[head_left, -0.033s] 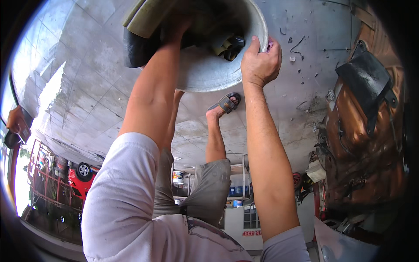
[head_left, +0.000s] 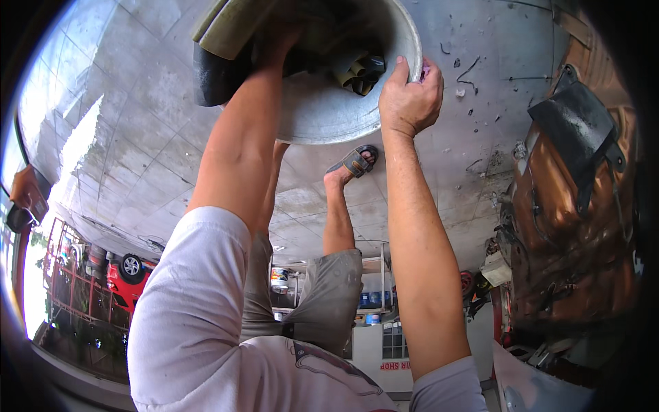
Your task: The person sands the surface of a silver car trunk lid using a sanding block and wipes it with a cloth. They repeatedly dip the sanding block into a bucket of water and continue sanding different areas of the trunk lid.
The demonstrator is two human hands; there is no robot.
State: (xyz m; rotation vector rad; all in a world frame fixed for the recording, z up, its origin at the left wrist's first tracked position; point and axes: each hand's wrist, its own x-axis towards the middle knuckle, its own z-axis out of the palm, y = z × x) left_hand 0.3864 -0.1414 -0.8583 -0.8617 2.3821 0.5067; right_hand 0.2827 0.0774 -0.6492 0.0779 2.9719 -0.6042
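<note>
A large round grey metal basin (head_left: 329, 120) is at the top of the head view, and its inside is mostly in dark shadow. My right hand (head_left: 412, 99) is closed on the basin's right rim, thumb over the edge. Something pinkish shows by its fingers, too small to name. My left hand (head_left: 280, 42) reaches down into the basin; its fingers are lost in the shadow, so what they touch is hidden. Curved olive-brown pieces (head_left: 358, 74) lie inside. A longer olive-brown curved piece (head_left: 232, 33) and a black piece (head_left: 218, 74) stick out over the left rim.
Grey tiled floor (head_left: 151, 137) with small dark scraps lies around. On the right stands a copper-brown vehicle body part (head_left: 576, 226) with a black panel (head_left: 573, 113) on it. A sandalled foot (head_left: 358, 161) is below the basin. A red car (head_left: 123, 285) appears at the lower left.
</note>
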